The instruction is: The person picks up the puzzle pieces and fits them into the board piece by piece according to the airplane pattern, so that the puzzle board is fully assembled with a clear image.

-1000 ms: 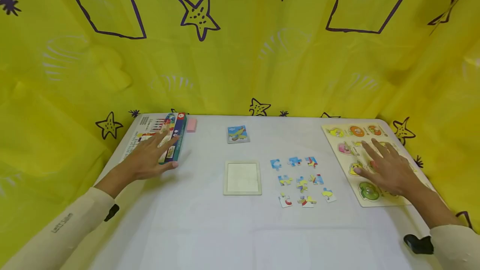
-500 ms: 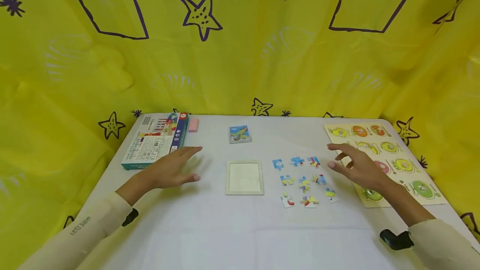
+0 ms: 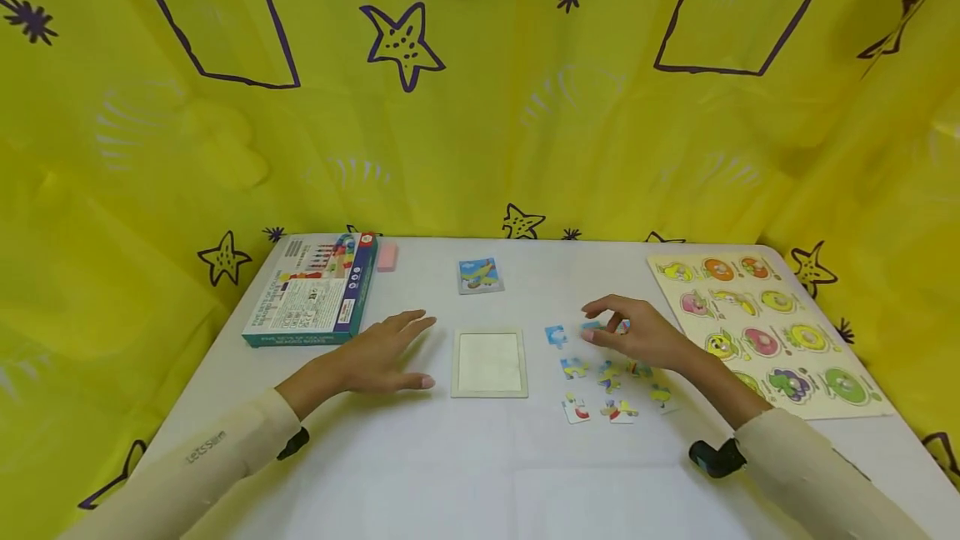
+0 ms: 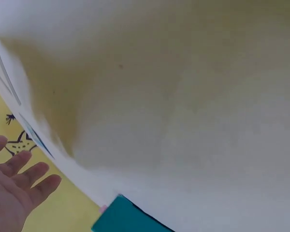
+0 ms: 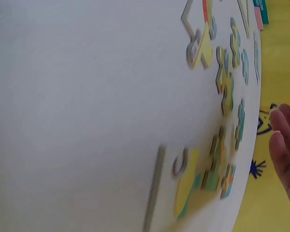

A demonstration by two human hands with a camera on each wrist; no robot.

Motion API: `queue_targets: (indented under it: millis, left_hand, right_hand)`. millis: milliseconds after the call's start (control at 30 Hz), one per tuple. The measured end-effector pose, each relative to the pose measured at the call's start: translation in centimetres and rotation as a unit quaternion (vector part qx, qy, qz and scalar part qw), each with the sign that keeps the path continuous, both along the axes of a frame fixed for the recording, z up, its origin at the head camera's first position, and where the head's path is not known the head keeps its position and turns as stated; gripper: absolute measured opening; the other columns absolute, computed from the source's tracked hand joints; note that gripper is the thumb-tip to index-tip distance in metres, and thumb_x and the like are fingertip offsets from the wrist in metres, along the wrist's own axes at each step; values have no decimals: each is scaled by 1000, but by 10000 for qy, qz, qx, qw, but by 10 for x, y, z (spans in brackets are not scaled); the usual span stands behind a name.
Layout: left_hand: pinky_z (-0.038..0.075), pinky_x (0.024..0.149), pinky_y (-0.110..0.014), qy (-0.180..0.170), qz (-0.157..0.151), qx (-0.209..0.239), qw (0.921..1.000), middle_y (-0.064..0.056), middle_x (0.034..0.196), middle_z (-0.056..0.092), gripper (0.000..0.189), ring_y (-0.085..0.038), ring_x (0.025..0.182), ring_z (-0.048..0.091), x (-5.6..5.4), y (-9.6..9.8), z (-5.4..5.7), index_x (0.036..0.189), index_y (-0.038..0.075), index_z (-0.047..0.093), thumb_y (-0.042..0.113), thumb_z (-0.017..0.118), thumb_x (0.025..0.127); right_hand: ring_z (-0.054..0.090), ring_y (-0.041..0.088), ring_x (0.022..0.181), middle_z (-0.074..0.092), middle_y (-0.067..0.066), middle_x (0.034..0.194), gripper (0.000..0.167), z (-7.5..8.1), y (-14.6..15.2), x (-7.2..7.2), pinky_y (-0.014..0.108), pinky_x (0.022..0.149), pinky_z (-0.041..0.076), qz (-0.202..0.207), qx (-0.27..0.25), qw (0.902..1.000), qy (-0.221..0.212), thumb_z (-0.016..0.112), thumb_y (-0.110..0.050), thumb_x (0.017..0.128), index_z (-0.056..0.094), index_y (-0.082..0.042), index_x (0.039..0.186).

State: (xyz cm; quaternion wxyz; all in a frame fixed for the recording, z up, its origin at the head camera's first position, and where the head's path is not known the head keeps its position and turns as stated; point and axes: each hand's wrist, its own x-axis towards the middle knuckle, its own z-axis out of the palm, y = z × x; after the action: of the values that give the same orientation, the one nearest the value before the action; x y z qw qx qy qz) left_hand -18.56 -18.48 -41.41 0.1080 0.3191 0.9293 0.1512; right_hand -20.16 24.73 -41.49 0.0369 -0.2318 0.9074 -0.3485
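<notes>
My left hand [image 3: 381,358] hovers over the white table just left of a square wooden puzzle frame [image 3: 454,365], fingers spread and nothing in them. In the left wrist view its fingers [image 4: 36,176] reach out, relaxed. Over the loose jigsaw pieces is my right hand [image 3: 645,335], thumb and fingers bent and apart, its tips overlapping a blue piece [image 3: 590,326] in the top row. The right wrist view shows that hand [image 5: 287,150] raised above the table, with a white-and-yellow piece [image 5: 186,183] lying nearest the camera. Part of the top row is hidden behind the hand.
A small picture card [image 3: 480,276] of a plane lies behind the frame. At the left stand a boxed set [image 3: 307,298] and a pink block [image 3: 387,257]. A fruit puzzle board [image 3: 765,340] lies at the right. Behind the table hangs a yellow curtain [image 3: 480,140].
My right hand has moved left from the fruit board to above the jigsaw pieces. My left hand has come right from over the box to beside the frame.
</notes>
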Motion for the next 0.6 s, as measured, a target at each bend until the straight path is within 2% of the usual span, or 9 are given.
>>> queue_targets:
  millis: [200,433,600]
  left_hand:
    - [32,114,-63,-84,-122,-240,9996,-19,163,29,98,-42,148,32,-6,15,-8,158,9,30,67,64,87]
    - [30,116,-61,-129,-123,-642,9978,-18,165,25,105,-42,151,25,-8,25,-18,159,8,26,72,61,85]
    - [26,118,-60,-128,-139,-823,9964,-17,166,23,107,-42,152,21,-6,28,-19,160,8,23,74,60,84]
  right_hand:
    - [60,11,81,69,9,120,49,-3,-19,-12,25,69,50,206,303,9993,-123,78,-36,88,67,-6,125]
    - [55,11,73,66,5,114,52,-8,-31,-21,26,64,45,132,1128,9935,-110,82,-41,82,70,-11,123]
    - [62,22,99,66,6,118,50,-8,-37,-23,38,79,50,53,1622,9867,-40,82,-46,81,73,-14,118]
